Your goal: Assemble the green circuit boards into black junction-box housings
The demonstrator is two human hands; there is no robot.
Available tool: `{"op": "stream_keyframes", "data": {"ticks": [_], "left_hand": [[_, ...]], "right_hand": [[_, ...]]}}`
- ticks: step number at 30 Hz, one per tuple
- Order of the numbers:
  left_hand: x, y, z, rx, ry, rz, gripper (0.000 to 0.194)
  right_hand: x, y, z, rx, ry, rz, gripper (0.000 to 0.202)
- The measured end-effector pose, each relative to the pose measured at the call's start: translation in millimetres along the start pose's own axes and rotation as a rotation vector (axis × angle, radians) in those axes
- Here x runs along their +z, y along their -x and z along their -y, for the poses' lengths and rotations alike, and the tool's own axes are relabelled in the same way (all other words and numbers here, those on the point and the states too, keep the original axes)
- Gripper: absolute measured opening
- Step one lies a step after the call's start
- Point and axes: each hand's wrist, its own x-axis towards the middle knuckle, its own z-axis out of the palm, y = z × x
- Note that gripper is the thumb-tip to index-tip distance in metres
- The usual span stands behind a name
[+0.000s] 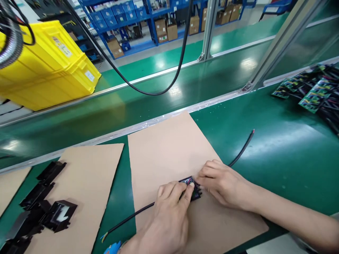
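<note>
On a brown cardboard sheet (164, 151) lies a small black plastic housing (197, 192) with a circuit board inside. My left hand (172, 208) is closed over it, thumb and fingers gripping and pressing from the left. At its right end, my right hand (222, 181) has its fingers pinched together where a black cable (241, 152) meets the housing; the fingers cover that joint. Another black cable (132, 215) runs out to the lower left from under my left hand, ending in bare coloured wires.
Several black housings (60, 215) sit on a second cardboard sheet (90, 173) at left. Wired circuit boards (317, 93) are piled at the far right of the green table (280, 148). Yellow bins (53, 67) stand back left. A black cable loop (159, 93) hangs ahead, near an aluminium post (209, 31).
</note>
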Motion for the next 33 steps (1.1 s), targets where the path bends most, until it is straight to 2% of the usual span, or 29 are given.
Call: {"op": "stream_keyframes", "data": {"ticks": [2, 5, 7, 9, 11, 13, 15, 17, 20, 22, 24, 25, 27, 30, 33], "left_hand": [[-20.6, 8.9, 10.9, -0.028, -0.002, -0.019, 0.058], [-38.1, 33.1, 30.6, -0.189, -0.064, -0.053, 0.046], [-38.5, 49.4, 40.9, -0.268, -0.085, -0.013, 0.025], [-34.8, 59.0, 48.2, -0.285, -0.07, 0.006, 0.008], [-34.5, 57.1, 55.7, -0.281, -0.063, -0.027, 0.014], [-43.1, 40.8, 68.6, -0.288, -0.1, -0.077, 0.016], [-61.3, 10.0, 89.8, -0.319, -0.189, -0.118, 0.017], [-84.1, -31.7, 119.1, -0.382, -0.321, -0.141, 0.015], [-110.6, -99.4, 167.4, -0.433, -0.391, -0.198, 0.013], [-115.2, -133.4, 192.0, -0.447, -0.399, -0.196, 0.014], [-110.0, -144.9, 203.6, -0.455, -0.388, -0.177, 0.024], [-105.6, -139.5, 203.5, -0.452, -0.376, -0.162, 0.028], [-97.3, -106.6, 189.7, -0.433, -0.344, -0.123, 0.032], [-90.1, -23.0, 139.5, -0.406, -0.275, -0.044, 0.032], [-84.7, 65.5, 81.7, -0.441, -0.189, -0.002, 0.03]], "right_hand": [[-11.6, 8.0, -6.3, 0.035, -0.025, -0.003, 0.023], [-25.7, 24.2, -16.2, 0.089, 0.015, -0.028, 0.032], [-27.6, 33.3, -21.2, 0.113, 0.043, -0.039, 0.024], [-25.7, 36.4, -25.6, 0.105, 0.058, -0.059, 0.015], [-26.5, 30.2, -32.3, 0.078, 0.081, -0.117, 0.019], [-35.8, 12.0, -45.0, 0.04, 0.123, -0.189, 0.019], [-54.5, -19.1, -65.2, 0.006, 0.19, -0.235, 0.018], [-78.1, -61.0, -91.4, 0.012, 0.284, -0.234, 0.019], [-108.3, -127.4, -135.2, 0.099, 0.403, -0.226, 0.023], [-118.1, -159.3, -162.1, 0.161, 0.448, -0.233, 0.026], [-116.9, -174.0, -180.9, 0.222, 0.484, -0.232, 0.034], [-112.5, -175.2, -185.6, 0.237, 0.495, -0.225, 0.038], [-97.7, -169.4, -184.7, 0.213, 0.494, -0.191, 0.04], [-67.1, -159.5, -163.1, 0.065, 0.443, -0.138, 0.03], [-27.9, -168.0, -113.8, -0.215, 0.314, -0.107, 0.024]]}}
